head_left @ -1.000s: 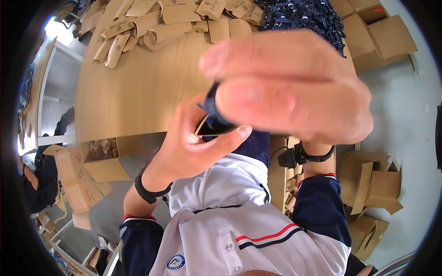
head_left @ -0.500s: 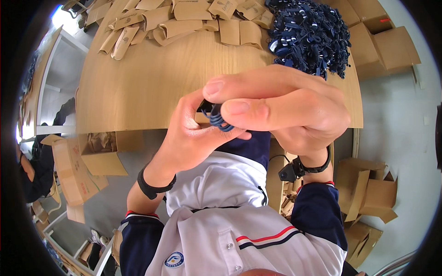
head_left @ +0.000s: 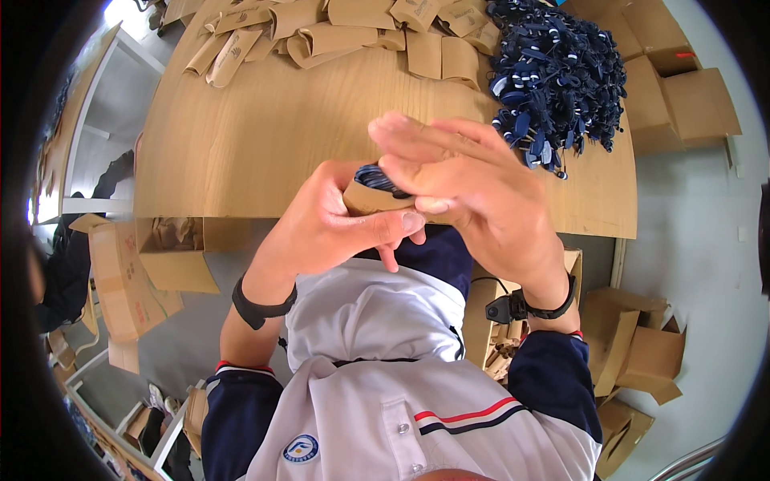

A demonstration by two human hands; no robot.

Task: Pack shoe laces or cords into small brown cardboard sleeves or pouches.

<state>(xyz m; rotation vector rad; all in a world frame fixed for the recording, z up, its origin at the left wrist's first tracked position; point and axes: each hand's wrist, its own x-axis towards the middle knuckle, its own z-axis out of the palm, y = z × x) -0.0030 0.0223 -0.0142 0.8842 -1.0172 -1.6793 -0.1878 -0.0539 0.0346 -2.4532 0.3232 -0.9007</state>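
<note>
My left hand [head_left: 329, 216] grips a small brown cardboard pillow box [head_left: 370, 200] just beyond the table's near edge, its thumb along the near side. A coiled dark blue cable [head_left: 370, 176] shows in the box's open end, partly inside. Over that end is my right hand [head_left: 489, 180], fingers stretched out and slightly blurred, its lower fingertips touching the box and cable. What lies deeper in the box is hidden.
Flat brown pillow boxes [head_left: 345, 40] lie across the table's far side. A big heap of dark blue corded items [head_left: 553, 80] sits at the far right of the table [head_left: 265, 136]. Open cartons [head_left: 176, 276] stand on the floor at both sides.
The coiled cable has gone from my right fingers' pinch into the box's open end. My right fingers have straightened out, and the box has come into clearer view in my left hand.
</note>
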